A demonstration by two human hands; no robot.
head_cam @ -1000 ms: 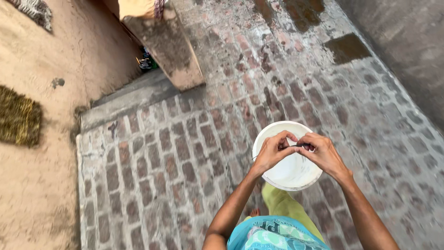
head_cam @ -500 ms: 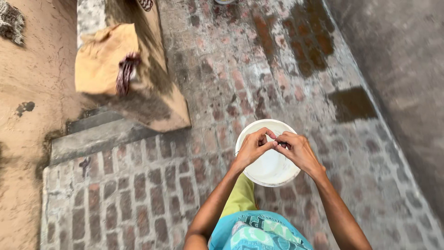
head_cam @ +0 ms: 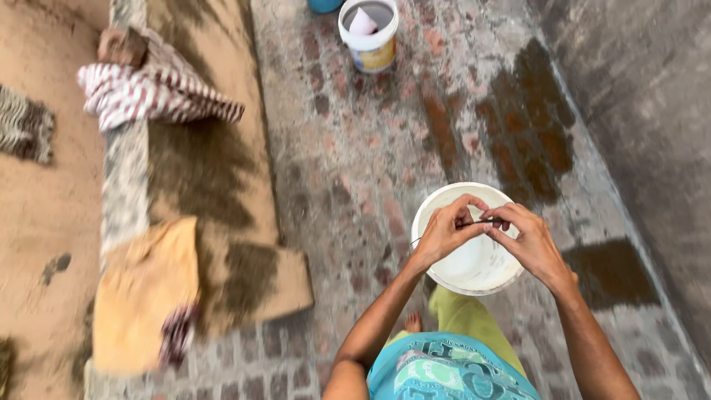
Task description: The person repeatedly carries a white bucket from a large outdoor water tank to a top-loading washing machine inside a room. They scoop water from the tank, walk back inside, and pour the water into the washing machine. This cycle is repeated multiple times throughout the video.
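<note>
A white bucket [head_cam: 474, 267] hangs in front of me over the brick paving, its inside pale and bare. A thin dark wire handle [head_cam: 474, 221] spans its rim. My left hand [head_cam: 444, 231] and my right hand [head_cam: 527, 243] both pinch this handle above the bucket's mouth, fingertips almost touching. Below them show my yellow-green trouser leg [head_cam: 459, 315], a bare foot [head_cam: 412, 322] and a turquoise printed top.
A low mud wall [head_cam: 200, 170] runs along the left, with a red-and-white striped cloth [head_cam: 155, 92] and a yellow cloth [head_cam: 144, 292] draped on it. Another white bucket [head_cam: 368, 33] stands far ahead. Wet dark patches [head_cam: 537, 111] mark the bricks; a grey wall rises at right.
The view has travelled forward along the brick path; the low wall and yellow cloth slid down the left, and the far bucket came into sight. Both hands stay on the handle.
</note>
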